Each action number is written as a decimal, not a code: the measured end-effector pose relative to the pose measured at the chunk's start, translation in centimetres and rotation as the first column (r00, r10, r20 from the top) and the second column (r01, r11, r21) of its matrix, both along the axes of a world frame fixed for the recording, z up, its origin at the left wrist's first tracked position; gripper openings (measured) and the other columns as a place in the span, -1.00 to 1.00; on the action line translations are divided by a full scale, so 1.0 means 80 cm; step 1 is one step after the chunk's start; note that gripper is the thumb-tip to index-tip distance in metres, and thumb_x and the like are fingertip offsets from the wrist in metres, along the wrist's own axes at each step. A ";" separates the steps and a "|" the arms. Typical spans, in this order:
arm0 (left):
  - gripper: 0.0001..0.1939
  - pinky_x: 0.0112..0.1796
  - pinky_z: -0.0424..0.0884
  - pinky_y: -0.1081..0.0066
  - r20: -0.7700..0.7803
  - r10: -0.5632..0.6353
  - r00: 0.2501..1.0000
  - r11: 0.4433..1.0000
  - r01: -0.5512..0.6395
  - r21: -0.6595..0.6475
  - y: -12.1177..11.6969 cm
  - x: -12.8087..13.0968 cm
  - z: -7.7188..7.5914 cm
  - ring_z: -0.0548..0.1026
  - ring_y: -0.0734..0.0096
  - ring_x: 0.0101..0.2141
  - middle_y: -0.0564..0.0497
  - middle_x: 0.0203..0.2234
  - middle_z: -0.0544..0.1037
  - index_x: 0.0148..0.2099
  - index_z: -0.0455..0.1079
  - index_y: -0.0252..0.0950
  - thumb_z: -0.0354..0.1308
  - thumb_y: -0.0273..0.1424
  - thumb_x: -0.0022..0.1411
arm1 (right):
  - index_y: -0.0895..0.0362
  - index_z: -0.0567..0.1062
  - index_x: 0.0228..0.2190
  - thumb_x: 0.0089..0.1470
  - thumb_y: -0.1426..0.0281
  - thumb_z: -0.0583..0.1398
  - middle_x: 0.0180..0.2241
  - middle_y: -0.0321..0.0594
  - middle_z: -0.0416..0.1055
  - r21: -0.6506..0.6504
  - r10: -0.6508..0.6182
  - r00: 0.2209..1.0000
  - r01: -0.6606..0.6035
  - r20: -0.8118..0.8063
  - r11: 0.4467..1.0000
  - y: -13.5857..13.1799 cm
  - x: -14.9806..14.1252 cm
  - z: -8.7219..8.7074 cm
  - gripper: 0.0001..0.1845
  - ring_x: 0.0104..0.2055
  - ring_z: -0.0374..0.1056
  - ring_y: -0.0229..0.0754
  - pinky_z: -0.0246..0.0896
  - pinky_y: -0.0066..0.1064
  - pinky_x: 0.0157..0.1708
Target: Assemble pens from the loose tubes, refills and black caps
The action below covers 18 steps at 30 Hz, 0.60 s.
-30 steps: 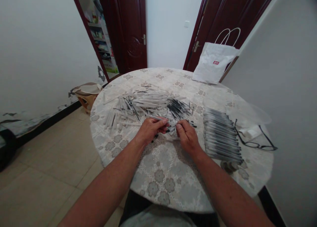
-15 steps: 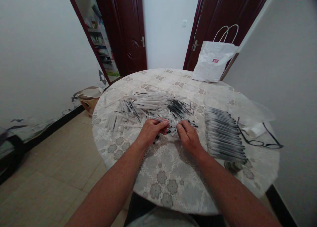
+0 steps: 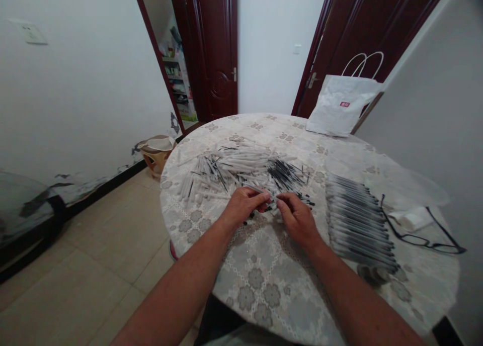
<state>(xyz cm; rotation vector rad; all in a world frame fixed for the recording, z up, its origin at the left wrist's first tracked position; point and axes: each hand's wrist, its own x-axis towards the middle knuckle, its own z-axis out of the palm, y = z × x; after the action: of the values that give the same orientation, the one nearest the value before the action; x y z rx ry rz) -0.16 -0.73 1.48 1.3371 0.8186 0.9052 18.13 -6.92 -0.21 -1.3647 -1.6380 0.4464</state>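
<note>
My left hand (image 3: pixel 247 204) pinches a pale pen barrel (image 3: pixel 255 188), its far end pointing up and left over the pile. Close to its right, my right hand (image 3: pixel 298 216) has thumb and forefinger pressed together near the barrel's near end. What those fingers hold is too small to make out. Before both hands lies a heap of loose white pen barrels (image 3: pixel 245 160), with dark thin refills (image 3: pixel 283 174) bunched on its right side. Small black pen parts lie partly hidden around my fingers. A row of assembled-looking pens (image 3: pixel 358 220) lies to the right.
Eyeglasses (image 3: pixel 418 240) rest at the right beside a white roll-like item (image 3: pixel 413 219) and clear plastic film. Small dark round objects (image 3: pixel 373 274) sit below the pen row. A white paper bag (image 3: pixel 343 107) stands at the back of the round, cloth-covered table (image 3: pixel 260 285).
The view has shifted, so the table and everything on it appear lower and farther right. Both hands stay close together over the pile, the left still holding the barrel.
</note>
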 end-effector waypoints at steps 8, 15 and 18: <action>-0.71 -0.37 0.41 0.41 -0.239 0.403 0.883 0.881 -0.304 0.363 0.022 -0.032 -0.001 0.53 0.33 -0.40 -0.03 -0.39 0.63 -0.26 0.57 -0.27 0.15 -0.18 0.28 | 0.12 0.53 -0.13 0.28 0.17 0.13 -0.26 -0.17 0.56 0.040 -0.197 0.980 0.198 -0.026 0.979 0.003 0.009 0.000 -0.68 -0.22 0.46 -0.10 0.27 -0.33 -0.19; -0.83 -0.14 0.39 0.33 -0.474 0.519 0.712 0.749 -0.111 0.653 0.027 -0.036 -0.017 0.55 0.28 -0.26 -0.03 -0.29 0.63 -0.16 0.55 -0.24 0.16 -0.33 0.28 | 0.12 0.54 -0.15 0.27 0.20 0.13 -0.25 -0.16 0.56 0.090 -0.238 0.971 0.238 -0.007 0.967 0.005 0.012 0.002 -0.70 -0.23 0.46 -0.10 0.28 -0.32 -0.19; -0.82 -0.10 0.38 0.32 -0.599 0.532 0.598 0.741 0.015 0.672 0.021 -0.030 -0.022 0.54 0.23 -0.17 -0.05 -0.24 0.61 -0.12 0.51 -0.23 0.20 -0.31 0.27 | 0.12 0.54 -0.16 0.27 0.21 0.13 -0.26 -0.15 0.56 0.105 -0.240 0.971 0.238 0.006 0.966 0.005 0.010 0.004 -0.71 -0.23 0.46 -0.10 0.29 -0.32 -0.18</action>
<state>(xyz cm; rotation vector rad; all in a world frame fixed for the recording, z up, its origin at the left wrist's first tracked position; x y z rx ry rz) -2.56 0.95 -0.32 2.3286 1.5191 0.8638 18.94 -6.55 0.13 -1.4687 -1.4668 0.2036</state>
